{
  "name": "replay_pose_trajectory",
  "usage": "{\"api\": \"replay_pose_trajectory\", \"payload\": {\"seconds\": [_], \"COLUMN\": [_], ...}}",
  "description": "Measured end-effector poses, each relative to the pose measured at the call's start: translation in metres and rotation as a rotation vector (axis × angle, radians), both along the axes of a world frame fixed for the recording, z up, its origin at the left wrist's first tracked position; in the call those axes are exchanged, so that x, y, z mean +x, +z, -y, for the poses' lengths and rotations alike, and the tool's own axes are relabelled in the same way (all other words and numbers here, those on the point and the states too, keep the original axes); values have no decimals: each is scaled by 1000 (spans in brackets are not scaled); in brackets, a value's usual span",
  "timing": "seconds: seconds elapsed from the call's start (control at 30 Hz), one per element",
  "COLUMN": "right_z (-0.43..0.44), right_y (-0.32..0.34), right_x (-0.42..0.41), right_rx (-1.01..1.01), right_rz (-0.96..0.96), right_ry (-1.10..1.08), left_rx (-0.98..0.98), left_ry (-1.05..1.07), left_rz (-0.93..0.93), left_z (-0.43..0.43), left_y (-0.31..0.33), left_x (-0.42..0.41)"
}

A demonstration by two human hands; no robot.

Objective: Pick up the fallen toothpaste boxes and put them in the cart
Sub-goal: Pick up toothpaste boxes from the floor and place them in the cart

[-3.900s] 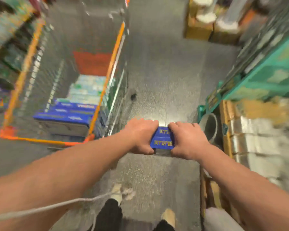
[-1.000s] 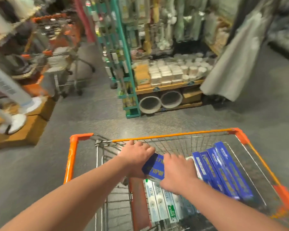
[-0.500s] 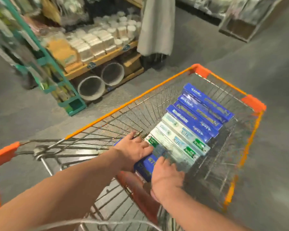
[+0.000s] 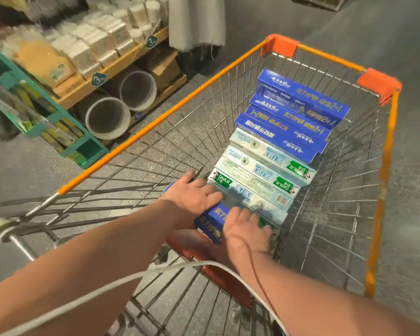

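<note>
Far left of the grip, a shelf (image 4: 112, 66) with pale packs, two tubes (image 4: 107, 117) lying under it; cart (image 4: 155, 122) orange rim runs up and away on the left hand's side; cable (image 4: 107, 284) crosses the left forearm, below the grip; left hand (image 4: 194, 192) is inside the cart, fingers bent over the left end of the blue box (image 4: 215, 218), thumb hidden; blue box is low in the cart at the near end, held between both hands, only its middle showing; red flap (image 4: 218, 270) just under the grip, nearer the person; right hand (image 4: 246, 229) clasps the box's right end, fingers curled down over it, fingertips touching the nearest pale box; pale boxes (image 4: 257, 180) lie side by side in a row just beyond the grip, along the cart floor; blue boxes (image 4: 296, 117) carry on the same row further out, stepped up toward the far end; right of the grip, bare wire cart floor, grey floor (image 4: 412, 190) past the rim.
</note>
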State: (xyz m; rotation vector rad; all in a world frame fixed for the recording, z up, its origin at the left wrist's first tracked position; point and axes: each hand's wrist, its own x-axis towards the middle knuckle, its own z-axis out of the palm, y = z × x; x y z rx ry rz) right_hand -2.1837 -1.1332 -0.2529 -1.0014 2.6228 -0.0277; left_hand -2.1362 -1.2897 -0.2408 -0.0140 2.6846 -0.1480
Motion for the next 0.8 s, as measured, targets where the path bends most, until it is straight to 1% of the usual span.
{"api": "replay_pose_trajectory", "payload": {"seconds": [0.07, 0.13, 0.23, 0.27, 0.37, 0.43, 0.5, 0.7, 0.8], "right_z": [-1, -2, -5, -6, -9, -9, -9, -13, -15], "right_y": [1, 1, 7, 8, 6, 7, 10, 14, 20], "right_x": [1, 3, 1, 0, -1, -3, -4, -6, -6], "right_rx": [54, 110, 65, 100, 206, 201, 205, 222, 206], "right_rz": [-35, -21, -12, -3, 96, 88, 90, 151, 232], "right_ry": [18, 75, 81, 98, 164, 217, 266, 296, 280], "left_rx": [34, 86, 121, 124, 134, 122, 131, 150, 143], "left_ry": [-3, 9, 72, 86, 100, 91, 98, 113, 127], "left_rz": [17, 10, 58, 74, 171, 241, 251, 234, 232], "left_z": [1, -2, -10, -10, -9, -8, -8, -9, -10], "left_y": [3, 12, 21, 21, 22, 20, 20, 18, 15], "left_x": [3, 8, 13, 11, 7, 6, 5, 9, 10]}}
